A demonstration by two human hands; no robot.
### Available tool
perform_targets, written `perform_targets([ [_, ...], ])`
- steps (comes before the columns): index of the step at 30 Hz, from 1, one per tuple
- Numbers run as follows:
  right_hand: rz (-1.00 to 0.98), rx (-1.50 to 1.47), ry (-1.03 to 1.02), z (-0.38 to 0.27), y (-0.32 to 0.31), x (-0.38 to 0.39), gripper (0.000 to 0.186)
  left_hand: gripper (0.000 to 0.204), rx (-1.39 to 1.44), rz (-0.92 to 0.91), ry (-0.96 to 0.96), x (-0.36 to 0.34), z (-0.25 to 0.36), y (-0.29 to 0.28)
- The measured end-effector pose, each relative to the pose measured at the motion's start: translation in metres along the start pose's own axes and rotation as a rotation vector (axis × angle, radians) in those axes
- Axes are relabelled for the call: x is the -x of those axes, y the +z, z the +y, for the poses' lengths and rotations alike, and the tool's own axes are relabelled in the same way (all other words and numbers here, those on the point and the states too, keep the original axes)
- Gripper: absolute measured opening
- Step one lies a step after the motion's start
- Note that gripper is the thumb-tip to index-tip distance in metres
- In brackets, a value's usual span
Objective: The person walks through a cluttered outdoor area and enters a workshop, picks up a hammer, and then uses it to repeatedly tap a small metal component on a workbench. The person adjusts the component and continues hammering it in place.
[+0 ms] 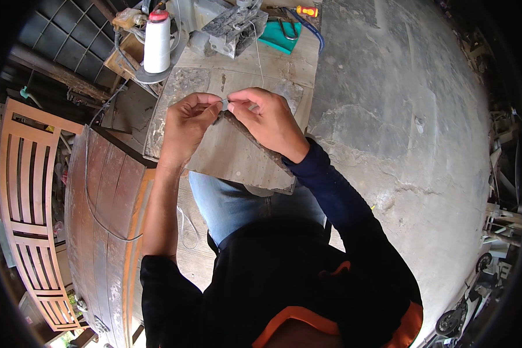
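Observation:
My left hand (190, 124) and my right hand (265, 120) meet over a worn wooden board (238, 165), both pinching a small thin grey item (225, 101) between their fingertips; it is too small to name. Below my fingers a dark, rough, narrow bar (265, 148) lies diagonally on the board, partly hidden by my right hand and wrist. A white thread cone with red top (157, 45) stands at the back left. A grimy metal machine (226, 33) sits at the board's far edge, with a thin cord hanging from it.
A green tray (279, 42) holds tools, beside a yellow-red screwdriver (306, 11) and a blue hose (310, 32). A wooden slatted chair or bench (22, 162) and brown plank surface (104, 203) are at left. A concrete surface (400, 145) spans the right; a motorbike (464, 301) is at far right.

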State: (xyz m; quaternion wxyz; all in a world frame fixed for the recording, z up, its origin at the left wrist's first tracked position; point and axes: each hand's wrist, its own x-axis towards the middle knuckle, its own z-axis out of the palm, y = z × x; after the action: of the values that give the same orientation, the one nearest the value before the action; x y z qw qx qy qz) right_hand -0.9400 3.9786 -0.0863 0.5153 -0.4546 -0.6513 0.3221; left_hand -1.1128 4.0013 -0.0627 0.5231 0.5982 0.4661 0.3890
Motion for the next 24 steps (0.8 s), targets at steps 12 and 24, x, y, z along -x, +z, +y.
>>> perform_targets([
  [12, -0.015, -0.121, 0.176, 0.017, 0.013, 0.014, 0.011, 0.015, 0.016, 0.119, -0.022, 0.013, -0.029, 0.020],
  [24, 0.101, 0.134, 0.029, 0.019, 0.021, 0.019, 0.010, 0.018, -0.104, 0.235, 0.018, 0.016, -0.044, 0.027],
])
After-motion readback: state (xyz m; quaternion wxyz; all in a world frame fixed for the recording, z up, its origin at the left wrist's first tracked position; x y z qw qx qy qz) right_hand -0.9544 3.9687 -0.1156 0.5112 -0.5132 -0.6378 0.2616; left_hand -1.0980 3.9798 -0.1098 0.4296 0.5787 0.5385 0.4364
